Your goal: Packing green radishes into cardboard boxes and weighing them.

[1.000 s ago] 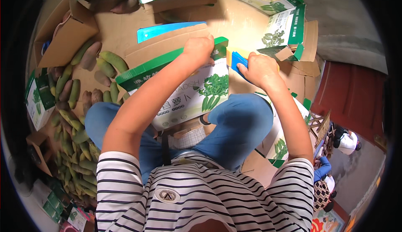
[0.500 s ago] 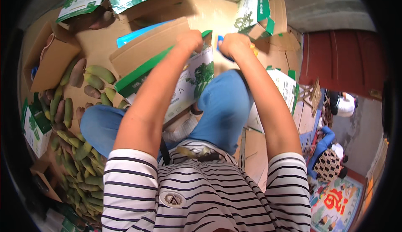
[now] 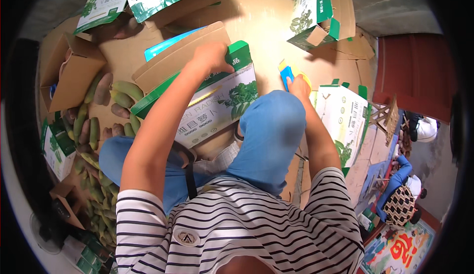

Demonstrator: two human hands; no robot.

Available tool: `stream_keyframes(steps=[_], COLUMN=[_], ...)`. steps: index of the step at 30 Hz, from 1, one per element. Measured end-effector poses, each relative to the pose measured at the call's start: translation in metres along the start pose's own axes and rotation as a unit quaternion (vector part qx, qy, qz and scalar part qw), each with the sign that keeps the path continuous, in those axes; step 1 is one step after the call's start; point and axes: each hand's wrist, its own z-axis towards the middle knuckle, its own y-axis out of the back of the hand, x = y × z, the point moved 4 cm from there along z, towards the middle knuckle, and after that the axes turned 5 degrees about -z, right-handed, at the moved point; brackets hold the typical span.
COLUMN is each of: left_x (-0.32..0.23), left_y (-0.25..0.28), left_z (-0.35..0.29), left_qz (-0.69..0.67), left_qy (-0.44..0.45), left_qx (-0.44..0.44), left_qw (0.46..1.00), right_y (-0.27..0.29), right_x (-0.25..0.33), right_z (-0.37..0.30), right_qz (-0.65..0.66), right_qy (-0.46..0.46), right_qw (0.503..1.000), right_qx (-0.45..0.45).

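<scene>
In front of me stands a white and green cardboard box (image 3: 224, 98) with a leafy radish picture, near my raised knee. Its brown flap (image 3: 180, 49) stands up along the far side. My left hand (image 3: 210, 57) is closed over the green top edge near the box's right end, fingertips partly hidden behind it. To the right of the box, my right hand (image 3: 298, 87) grips a blue and yellow tape dispenser (image 3: 286, 76), held apart from the box just beyond my knee.
Long green radishes (image 3: 101, 210) lie piled at my left, several beside the box. Open cartons (image 3: 74, 71) stand at left and along the far side. Another white and green box (image 3: 343, 118) is at my right. Beyond it, a person in blue sleeves (image 3: 397, 190) bends near a colourful mat (image 3: 395, 249).
My right hand has moved right and nearer me, away from the box, with the tape dispenser. My left hand has shifted slightly left and stays at the box's top edge.
</scene>
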Motion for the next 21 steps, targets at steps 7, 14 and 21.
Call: stream_keyframes(steps=[7,14,21], left_x=[-0.01,-0.008,0.006], left_y=[0.003,-0.005,-0.008], left_z=[-0.022,-0.038,-0.031], left_qz=[0.14,0.208,0.178], left_qy=[0.019,0.033,0.015], left_qx=[-0.167,-0.266,-0.286], left_qw=[0.976,0.941,0.941], right_y=[-0.081,0.05,0.022], right_x=[-0.008,0.154,0.18], right_z=[0.023,-0.019,-0.016], right_qz=[0.118,0.445,0.454], right_qy=[0.118,0.435,0.432], right_qw=[0.986,0.782,0.776], right_qx=[-0.007,0.027,0.079])
